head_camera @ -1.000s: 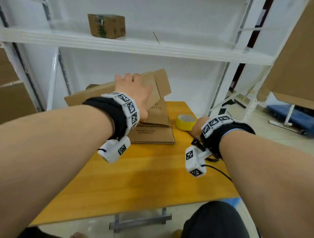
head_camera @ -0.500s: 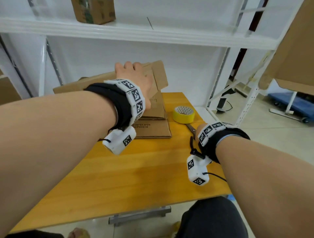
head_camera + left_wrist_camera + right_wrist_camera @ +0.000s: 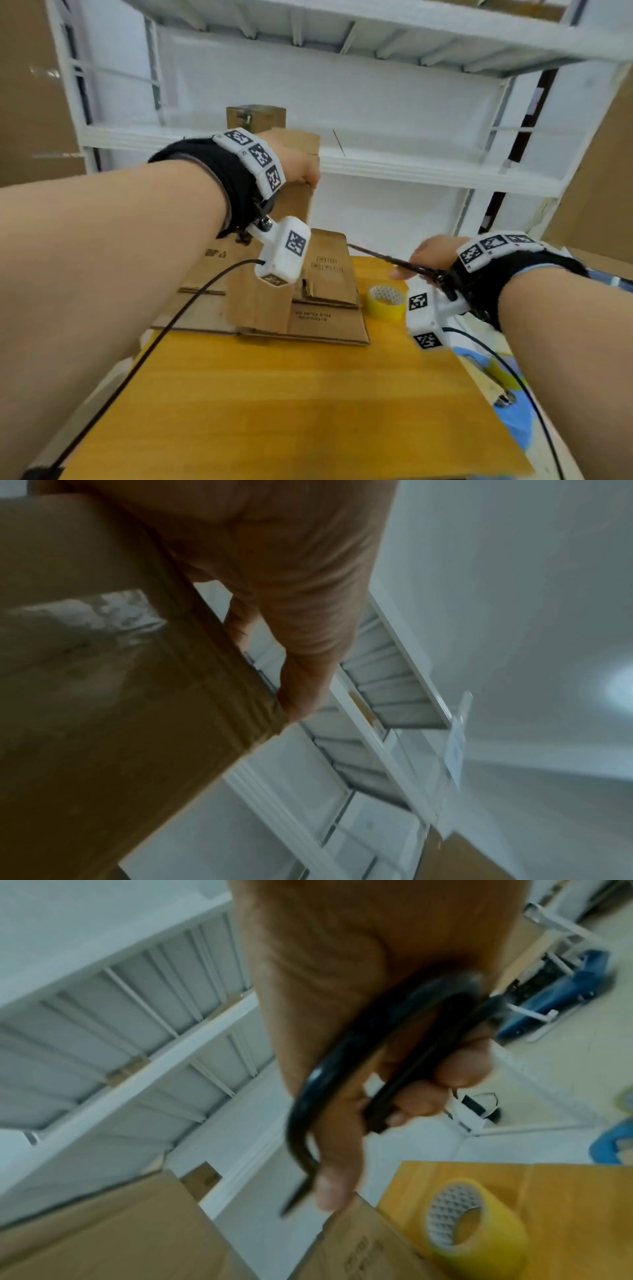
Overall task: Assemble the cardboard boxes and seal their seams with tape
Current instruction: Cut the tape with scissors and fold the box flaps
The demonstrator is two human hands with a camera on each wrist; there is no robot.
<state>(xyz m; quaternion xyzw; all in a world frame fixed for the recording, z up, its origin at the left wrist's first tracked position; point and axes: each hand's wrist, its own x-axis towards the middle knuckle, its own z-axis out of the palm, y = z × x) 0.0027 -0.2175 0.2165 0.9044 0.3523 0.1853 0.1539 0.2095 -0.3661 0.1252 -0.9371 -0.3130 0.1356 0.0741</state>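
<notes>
My left hand [image 3: 297, 167] grips the top edge of a flattened brown cardboard box [image 3: 263, 305] and holds it up on end over the stack of flat boxes [image 3: 325, 320]. In the left wrist view the fingers [image 3: 301, 674] curl over the cardboard [image 3: 103, 723] edge. To the right, above the table, my right hand [image 3: 432, 254] grips black scissors [image 3: 382, 257], blades pointing left toward the box. The right wrist view shows the fingers [image 3: 421, 1096] through the scissors [image 3: 322, 1085] handle loops. A yellow tape roll [image 3: 385, 301] lies on the table below that hand.
The orange wooden table [image 3: 291, 404] carries the stack at its far side. White metal shelving [image 3: 411, 168] rises right behind it, with a small brown box [image 3: 255, 116] on the shelf. Large cardboard sheets stand at the far left and right. A cable hangs from each wrist camera.
My left hand has raised the flat box from a low slant to nearly upright. My right hand, which was down by the tape roll, now holds the scissors in the air.
</notes>
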